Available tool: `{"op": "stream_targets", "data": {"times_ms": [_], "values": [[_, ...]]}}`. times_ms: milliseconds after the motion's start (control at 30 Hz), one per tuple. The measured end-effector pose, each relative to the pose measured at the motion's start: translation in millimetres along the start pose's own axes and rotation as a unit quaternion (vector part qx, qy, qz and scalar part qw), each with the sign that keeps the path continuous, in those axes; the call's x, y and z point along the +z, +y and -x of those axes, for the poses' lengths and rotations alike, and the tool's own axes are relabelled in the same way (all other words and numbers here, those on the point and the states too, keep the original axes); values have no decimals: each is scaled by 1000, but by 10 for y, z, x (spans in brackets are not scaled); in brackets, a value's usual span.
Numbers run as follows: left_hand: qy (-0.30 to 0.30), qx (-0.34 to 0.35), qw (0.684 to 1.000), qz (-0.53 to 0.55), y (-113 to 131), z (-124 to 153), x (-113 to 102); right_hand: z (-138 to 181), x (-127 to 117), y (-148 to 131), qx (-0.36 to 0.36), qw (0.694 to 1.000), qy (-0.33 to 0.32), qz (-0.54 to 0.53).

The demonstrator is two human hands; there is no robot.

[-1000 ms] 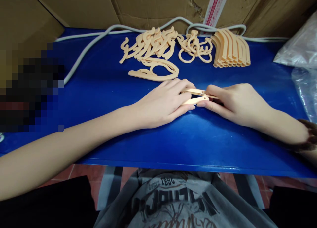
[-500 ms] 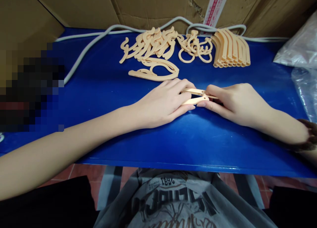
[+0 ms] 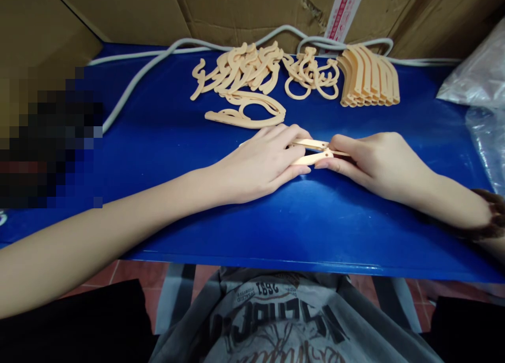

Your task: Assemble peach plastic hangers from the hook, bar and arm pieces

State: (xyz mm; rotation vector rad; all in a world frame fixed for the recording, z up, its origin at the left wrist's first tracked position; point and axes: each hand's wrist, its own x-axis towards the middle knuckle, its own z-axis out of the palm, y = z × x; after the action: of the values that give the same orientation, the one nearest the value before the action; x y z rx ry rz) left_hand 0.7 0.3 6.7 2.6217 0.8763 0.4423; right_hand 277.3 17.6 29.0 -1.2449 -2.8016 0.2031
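My left hand (image 3: 256,165) is closed around two beige folding hanger arms (image 3: 311,158), whose holed ends stick out past my fingers to the right. Meeting them there, my right hand (image 3: 381,160) pinches a thin beige piece (image 3: 340,153) at the ends of the arms. Most of that piece is hidden by my fingers, so its shape does not show. Just behind my left hand lies a folded beige hanger (image 3: 252,124), flat on the blue table (image 3: 244,229).
Along the back lie a pile of beige curved hook pieces (image 3: 240,71), several ring-shaped pieces (image 3: 299,96) and a neat stack of hanger arms (image 3: 369,81). A white cable (image 3: 134,84) runs behind them before cardboard (image 3: 244,16). Clear plastic bags (image 3: 477,73) stand at right.
Both hands keep nearly the same place and grip. The hanger arms and the thin piece have barely shifted between my fingers.
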Motion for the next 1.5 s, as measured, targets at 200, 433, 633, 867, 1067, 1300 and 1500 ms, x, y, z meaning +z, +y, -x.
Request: {"op": "stream_targets", "data": {"times_ms": [200, 433, 633, 867, 1067, 1300, 1500], "values": [[1, -7, 1000, 12, 9, 0, -10, 6, 20, -21, -2, 999, 13, 30], [2, -4, 1000, 3, 16, -2, -8, 8, 25, -57, 6, 996, 16, 83], [6, -3, 1000, 10, 10, 0, -5, 16, 8, -85, -1, 995, 31, 100], [10, -4, 1000, 6, 2, 9, -8, 59, 31, -77, -1, 988, 52, 145], [9, 4, 1000, 11, -11, 8, -16, 52, 16, -134, -4, 981, 60, 187], [15, 6, 1000, 15, -6, 8, -9, 83, 38, -94, -53, 969, 111, 215], [23, 17, 1000, 11, -34, -1, 1, 97, 72, -28, -119, 939, 194, 259]]}}
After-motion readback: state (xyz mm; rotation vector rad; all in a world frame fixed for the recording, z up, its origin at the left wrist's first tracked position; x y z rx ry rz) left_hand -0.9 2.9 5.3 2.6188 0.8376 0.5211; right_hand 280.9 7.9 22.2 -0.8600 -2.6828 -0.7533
